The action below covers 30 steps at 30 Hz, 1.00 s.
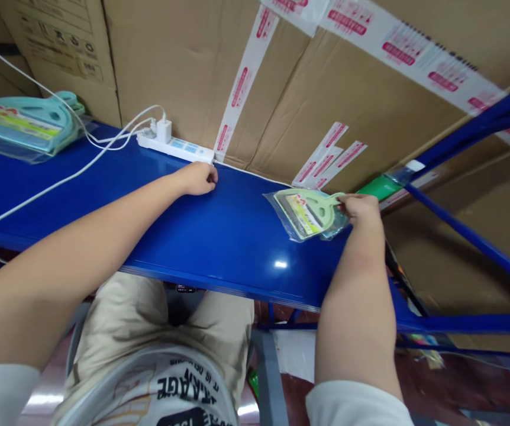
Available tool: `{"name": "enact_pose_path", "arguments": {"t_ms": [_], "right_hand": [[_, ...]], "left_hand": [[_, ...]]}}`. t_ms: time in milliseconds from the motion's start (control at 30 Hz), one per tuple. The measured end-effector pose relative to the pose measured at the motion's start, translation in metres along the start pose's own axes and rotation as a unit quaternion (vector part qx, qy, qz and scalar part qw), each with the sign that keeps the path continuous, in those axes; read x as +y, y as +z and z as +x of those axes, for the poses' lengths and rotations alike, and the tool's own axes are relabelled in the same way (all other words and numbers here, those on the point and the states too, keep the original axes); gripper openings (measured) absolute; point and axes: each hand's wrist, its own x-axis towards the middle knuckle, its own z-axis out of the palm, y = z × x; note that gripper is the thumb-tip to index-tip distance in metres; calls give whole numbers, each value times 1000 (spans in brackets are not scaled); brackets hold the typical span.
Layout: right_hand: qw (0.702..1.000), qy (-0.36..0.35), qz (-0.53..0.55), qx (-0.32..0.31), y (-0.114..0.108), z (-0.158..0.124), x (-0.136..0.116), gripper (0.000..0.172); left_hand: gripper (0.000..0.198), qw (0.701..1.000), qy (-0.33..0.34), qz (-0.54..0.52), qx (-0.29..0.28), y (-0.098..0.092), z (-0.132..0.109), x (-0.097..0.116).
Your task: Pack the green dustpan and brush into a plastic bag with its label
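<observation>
My right hand [359,208] grips the handle end of a pale green flat tool sealed in a clear plastic bag [307,213], which lies on the blue shelf [219,236] near its right end. My left hand [198,178] rests on the shelf with its fingers curled, right beside the end of a white power strip [176,147]. Whether anything is inside those fingers does not show.
Several similar bagged teal items [19,125] are stacked at the shelf's far left. White cables [81,165] run from the power strip across the shelf. Taped cardboard boxes [326,77] stand behind. A blue frame bar [472,236] slants at right.
</observation>
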Motion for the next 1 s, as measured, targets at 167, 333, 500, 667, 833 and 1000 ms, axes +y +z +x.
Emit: {"name": "enact_pose_path", "arguments": {"t_ms": [167, 333, 500, 667, 833, 1000], "right_hand": [[990, 50, -71, 110, -8, -12, -15, 29], [988, -28, -116, 98, 2, -33, -40, 29], [907, -302, -272, -109, 65, -69, -44, 40], [848, -338, -367, -179, 94, -81, -28, 41], [818, -406, -375, -161, 80, -61, -11, 35], [814, -452, -330, -157, 78, -44, 4, 21]], "left_hand": [[18, 1000, -2, -18, -3, 1, 1, 0], [19, 1000, -17, -8, -8, -2, -2, 7], [20, 1000, -3, 20, -16, -3, -3, 9], [21, 999, 14, 28, -22, -1, -1, 3], [29, 997, 13, 59, -43, -3, -3, 9], [38, 993, -8, 90, -79, -10, -9, 20]]}}
